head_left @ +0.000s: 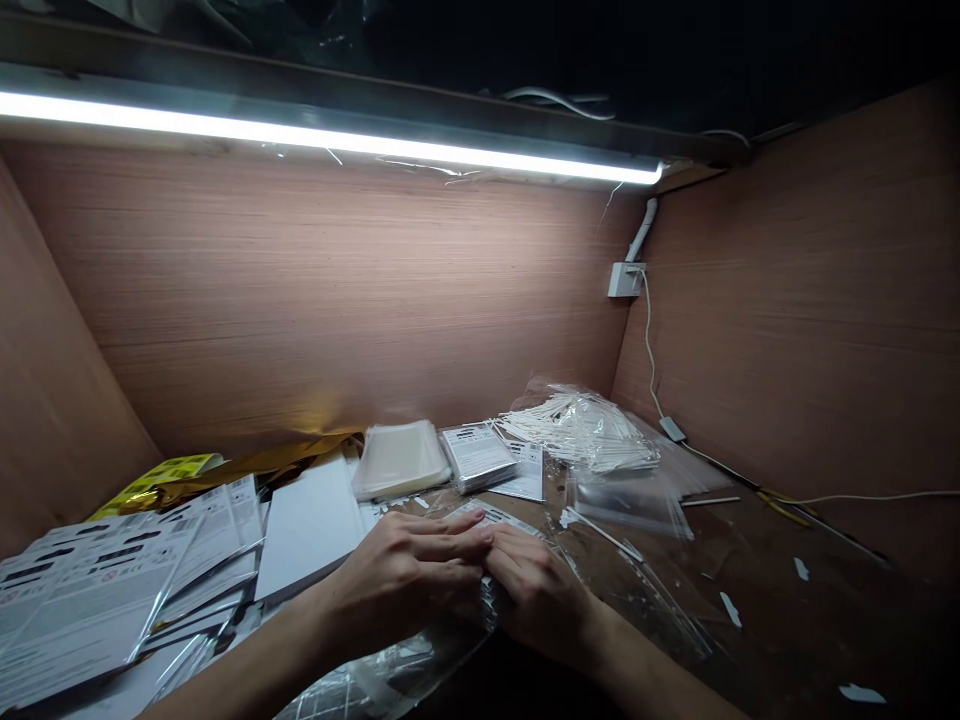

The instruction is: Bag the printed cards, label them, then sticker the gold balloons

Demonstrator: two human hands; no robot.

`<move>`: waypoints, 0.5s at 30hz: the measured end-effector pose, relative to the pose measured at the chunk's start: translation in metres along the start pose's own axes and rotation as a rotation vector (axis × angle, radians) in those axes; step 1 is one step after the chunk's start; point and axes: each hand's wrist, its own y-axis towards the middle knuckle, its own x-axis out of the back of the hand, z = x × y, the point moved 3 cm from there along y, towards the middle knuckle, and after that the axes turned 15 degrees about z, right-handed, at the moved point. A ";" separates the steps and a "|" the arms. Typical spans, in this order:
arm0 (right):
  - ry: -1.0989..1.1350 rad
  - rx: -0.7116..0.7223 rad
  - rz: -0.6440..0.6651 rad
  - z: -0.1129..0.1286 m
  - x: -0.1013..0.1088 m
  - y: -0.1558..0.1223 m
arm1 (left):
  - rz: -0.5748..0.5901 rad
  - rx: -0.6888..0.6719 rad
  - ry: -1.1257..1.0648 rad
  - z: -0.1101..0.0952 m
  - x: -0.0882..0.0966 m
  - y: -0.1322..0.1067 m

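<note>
Handling the clear plastic point(489, 604) well calls, I'd judge, for light, even pressure, with the left hand point(420, 560) and right hand point(544, 592) meeting over it, fingers close together though I cannot tell whether they grip, beside a printed card point(512, 517) on the worktop point(772, 650).

Mostly hidden printed white card point(505, 517) near crinkled clear plastic point(489, 603)
</note>
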 end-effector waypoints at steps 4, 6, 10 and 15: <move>0.028 -0.010 -0.037 -0.001 -0.002 0.001 | -0.033 0.019 -0.036 -0.003 0.003 0.001; 0.049 -0.027 -0.039 -0.001 -0.002 0.001 | -0.047 0.042 -0.037 -0.003 0.003 0.002; 0.086 -0.079 -0.062 0.002 -0.002 -0.001 | -0.054 0.119 -0.081 -0.006 -0.005 0.002; 0.110 -0.092 -0.065 0.007 0.000 -0.002 | -0.075 0.218 -0.244 -0.006 -0.014 0.002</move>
